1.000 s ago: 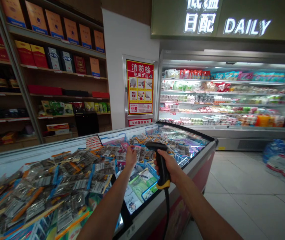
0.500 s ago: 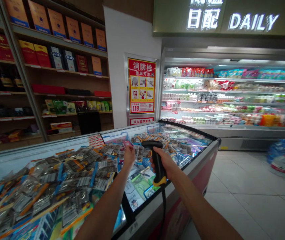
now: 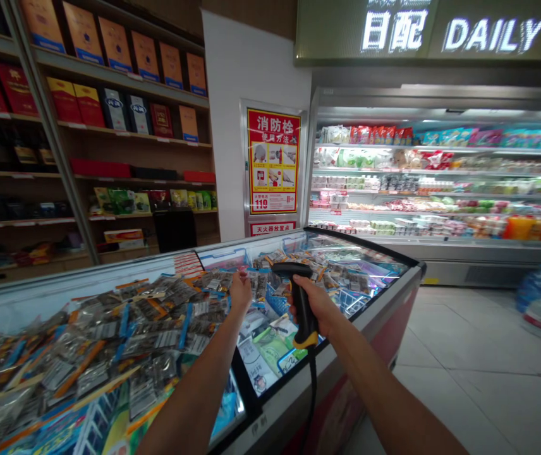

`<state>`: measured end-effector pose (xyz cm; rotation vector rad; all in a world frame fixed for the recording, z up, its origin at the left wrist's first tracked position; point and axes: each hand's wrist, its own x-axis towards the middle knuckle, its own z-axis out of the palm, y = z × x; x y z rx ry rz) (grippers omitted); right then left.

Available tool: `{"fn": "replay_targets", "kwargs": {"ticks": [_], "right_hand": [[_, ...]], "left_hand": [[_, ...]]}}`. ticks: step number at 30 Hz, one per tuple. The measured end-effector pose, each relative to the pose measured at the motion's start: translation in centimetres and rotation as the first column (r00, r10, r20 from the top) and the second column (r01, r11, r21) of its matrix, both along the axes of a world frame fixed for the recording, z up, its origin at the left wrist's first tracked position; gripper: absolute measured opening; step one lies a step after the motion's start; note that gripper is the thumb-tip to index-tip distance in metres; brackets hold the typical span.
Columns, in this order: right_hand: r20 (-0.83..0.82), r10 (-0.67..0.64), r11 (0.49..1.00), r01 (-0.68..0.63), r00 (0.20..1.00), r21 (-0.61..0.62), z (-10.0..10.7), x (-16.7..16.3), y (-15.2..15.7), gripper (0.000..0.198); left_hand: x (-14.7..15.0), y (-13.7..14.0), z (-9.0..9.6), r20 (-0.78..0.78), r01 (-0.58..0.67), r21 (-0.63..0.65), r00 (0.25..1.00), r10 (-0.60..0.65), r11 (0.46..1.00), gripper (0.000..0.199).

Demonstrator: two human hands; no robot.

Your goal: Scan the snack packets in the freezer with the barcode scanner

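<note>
Evidently, presenting an item to the scanner is the step in hand: the left hand (image 3: pixel 241 294) seems to pinch a small pink item (image 3: pixel 243 270), mostly hidden, above the heaped clear plastic packets (image 3: pixel 154 341) on the white-rimmed chest freezer (image 3: pixel 394 300). To its right, the right hand (image 3: pixel 316 306) wraps a black-and-yellow pistol-grip scanner (image 3: pixel 304 314), apart from the item. The next move likely calls for careful aim.

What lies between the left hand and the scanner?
Nothing bridges the gap from left hand to scanner in the head view; packets and part of a blue basket show beyond.
</note>
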<state>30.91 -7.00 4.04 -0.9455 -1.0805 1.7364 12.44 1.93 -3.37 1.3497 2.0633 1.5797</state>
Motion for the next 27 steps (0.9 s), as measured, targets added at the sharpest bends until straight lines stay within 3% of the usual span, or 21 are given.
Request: {"fn": "replay_targets", "kwargs": {"ticks": [9,13,17,21,24,27], "right_hand": [[-0.006,-0.116,0.993,0.115,0.993,-0.037,-0.4,1.7,1.3,0.027],[-0.027,-0.139,0.99,0.138,0.99,-0.039,-0.5,2.3,1.3,0.026],[-0.036,-0.141,0.989,0.14,0.989,-0.037,-0.8,2.7,1.4,0.024],[-0.029,-0.122,0.992,0.121,0.992,-0.033,-1.3,3.0,1.5,0.024],[0.005,-0.137,0.99,0.137,0.991,-0.023,-1.6,3.5,1.6,0.025],[0.017,-0.156,0.988,0.156,0.988,-0.015,-1.8,3.9,1.7,0.025]], "left_hand": [[-7.6,-4.1,3.2,-0.214,-0.255,-0.132,0.951,0.224,0.958,0.03],[-9.0,-5.6,4.1,-0.35,-0.3,-0.068,0.9,0.259,0.951,0.035],[-5.8,-5.0,3.4,-0.514,-0.16,0.001,0.847,0.138,0.987,0.036],[-1.5,-3.1,1.2,-0.63,0.058,-0.092,0.769,-0.103,0.994,0.032],[-1.1,-2.1,-0.3,-0.646,0.068,-0.184,0.744,-0.173,0.981,0.028],[-3.3,-1.7,-0.7,-0.64,0.006,-0.226,0.753,-0.153,0.974,0.028]]}}
